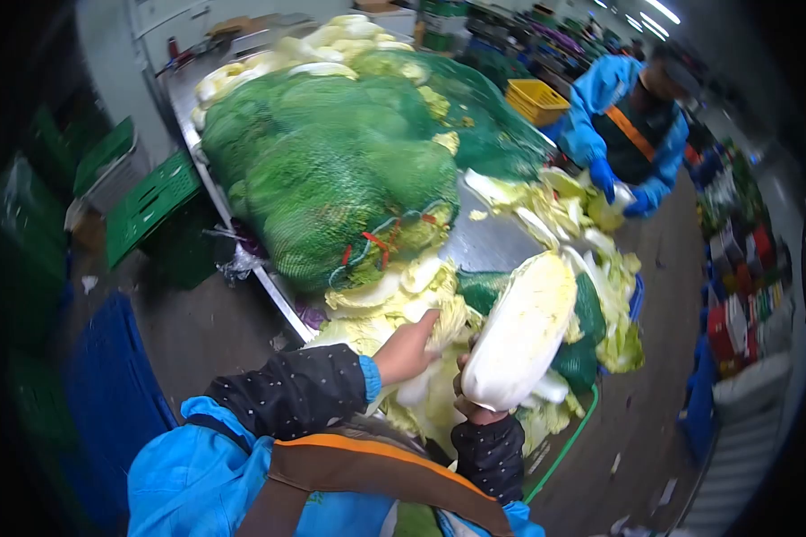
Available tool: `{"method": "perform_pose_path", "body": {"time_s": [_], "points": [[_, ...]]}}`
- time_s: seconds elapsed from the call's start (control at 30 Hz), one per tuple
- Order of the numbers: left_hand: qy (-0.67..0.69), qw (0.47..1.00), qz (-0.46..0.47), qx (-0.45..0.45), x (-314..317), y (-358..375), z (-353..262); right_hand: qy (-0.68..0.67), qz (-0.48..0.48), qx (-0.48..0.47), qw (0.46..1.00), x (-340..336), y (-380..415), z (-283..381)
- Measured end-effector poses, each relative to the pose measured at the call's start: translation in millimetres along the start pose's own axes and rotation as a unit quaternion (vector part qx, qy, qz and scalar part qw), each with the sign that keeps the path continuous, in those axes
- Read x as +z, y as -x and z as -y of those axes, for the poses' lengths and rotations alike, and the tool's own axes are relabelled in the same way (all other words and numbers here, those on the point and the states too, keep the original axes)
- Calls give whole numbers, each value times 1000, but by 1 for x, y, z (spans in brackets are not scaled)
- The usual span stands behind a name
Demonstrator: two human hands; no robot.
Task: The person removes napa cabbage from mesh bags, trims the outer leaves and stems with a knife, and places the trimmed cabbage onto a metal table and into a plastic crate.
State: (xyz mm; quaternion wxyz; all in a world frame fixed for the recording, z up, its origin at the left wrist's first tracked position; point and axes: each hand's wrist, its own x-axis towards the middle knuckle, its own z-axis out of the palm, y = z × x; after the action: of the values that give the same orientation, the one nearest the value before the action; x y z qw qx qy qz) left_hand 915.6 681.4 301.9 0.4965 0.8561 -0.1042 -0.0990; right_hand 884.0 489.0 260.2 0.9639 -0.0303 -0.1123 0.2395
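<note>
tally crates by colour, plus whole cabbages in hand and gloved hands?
Green crates: 2
Yellow crate: 1
Napa cabbage, gripped at its base by the right hand: 1
Co-worker's blue gloves: 2
Total: 6
</note>
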Motion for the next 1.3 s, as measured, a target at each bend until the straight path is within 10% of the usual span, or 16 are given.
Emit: {"method": "perform_pose_path", "body": {"time_s": [0.07,0.17,0.23,0.27,0.33,0.43,0.47,0.5,0.57,0.7,0.83,1.17,1.3], "points": [[-96,990,-42,99,-15,1,4,82,23,35,996,33,-32,-1],[426,890,85,-137,-90,-3,-22,389,-117,123,905,33,-26,2],[609,749,251,-63,-128,-11,2,496,-146,170,839,13,-17,-9],[543,786,296,2,-144,-11,4,509,-155,178,828,7,-18,-19],[367,856,366,6,-180,-9,16,348,-240,203,883,21,-44,-48],[463,808,365,3,-237,-6,32,31,-218,173,960,56,-106,-85],[455,810,369,8,-260,-9,39,477,-153,74,862,75,-129,-108],[513,799,315,-6,-285,-13,46,89,-268,51,958,118,-166,-126],[582,784,217,-8,-329,-20,63,70,-97,187,975,89,-213,-125],[591,805,52,10,-442,-41,123,239,-203,45,948,106,-272,-135],[688,719,-90,24,-556,-75,169,216,-304,-81,924,63,-256,-121],[587,672,-446,71,-732,-265,338,309,-492,-144,801,77,-258,-156],[563,718,-371,173,-744,-335,422,317,-568,-166,741,60,-228,-156]]}}
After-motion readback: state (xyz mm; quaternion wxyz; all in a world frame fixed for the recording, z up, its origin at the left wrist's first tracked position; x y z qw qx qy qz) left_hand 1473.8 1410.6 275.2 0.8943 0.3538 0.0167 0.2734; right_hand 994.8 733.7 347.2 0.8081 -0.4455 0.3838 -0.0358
